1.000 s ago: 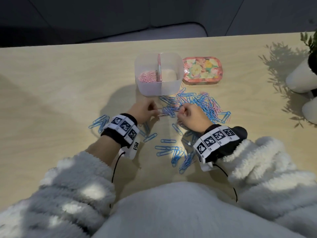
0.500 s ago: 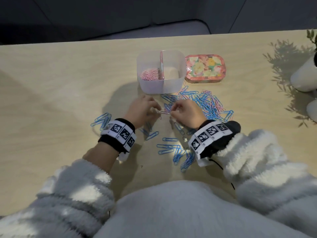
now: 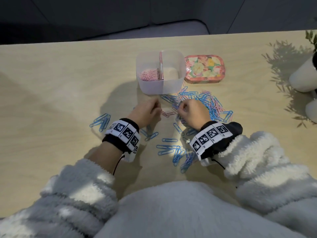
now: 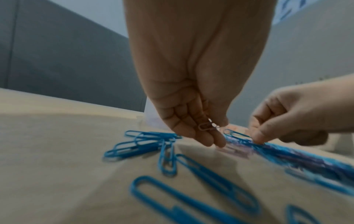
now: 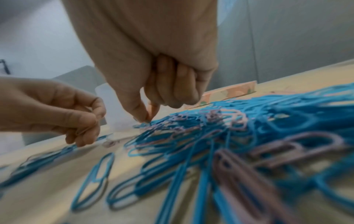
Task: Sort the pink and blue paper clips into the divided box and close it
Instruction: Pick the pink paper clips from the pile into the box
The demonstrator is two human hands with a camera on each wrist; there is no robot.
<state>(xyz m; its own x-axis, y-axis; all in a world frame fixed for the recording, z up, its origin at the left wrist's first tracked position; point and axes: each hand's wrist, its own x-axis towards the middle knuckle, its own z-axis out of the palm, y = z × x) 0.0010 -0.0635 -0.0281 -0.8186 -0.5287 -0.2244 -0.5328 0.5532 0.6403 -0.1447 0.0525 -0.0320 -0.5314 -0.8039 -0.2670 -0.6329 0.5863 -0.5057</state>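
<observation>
Both wrist pictures are blurry, so the clips closest to those cameras look like smears. From the head view the fingertips of both hands are hidden behind the knuckles. The left hand [image 3: 147, 112] hangs low over the table [image 3: 51, 100], fingers bent down, and the left wrist view shows it holding a small pink clip [image 4: 205, 126] between the thumb and the fingers. The right hand [image 3: 192, 113] is curled into a loose fist, and the right wrist view shows its thumb and first finger pinching down at the near edge of the mixed pile [image 3: 211, 105] of blue and pink clips; which clip it has is too blurry to tell. Two pink clips [image 3: 168, 113] lie on the table between the hands. The divided box [image 3: 160, 88] sits just past the hands, open, with pink clips [image 3: 148, 76] in its left part; the right part looks bare, though the wall is cloudy. Its flowery lid [image 3: 204, 68] lies flat beside the box, beyond the right hand. Loose blue clips [image 3: 102, 120] lie left of the left wrist, and more blue ones [image 3: 173, 150] lie between the wrists. White pots [image 3: 301, 78] are cut off far to the right.
</observation>
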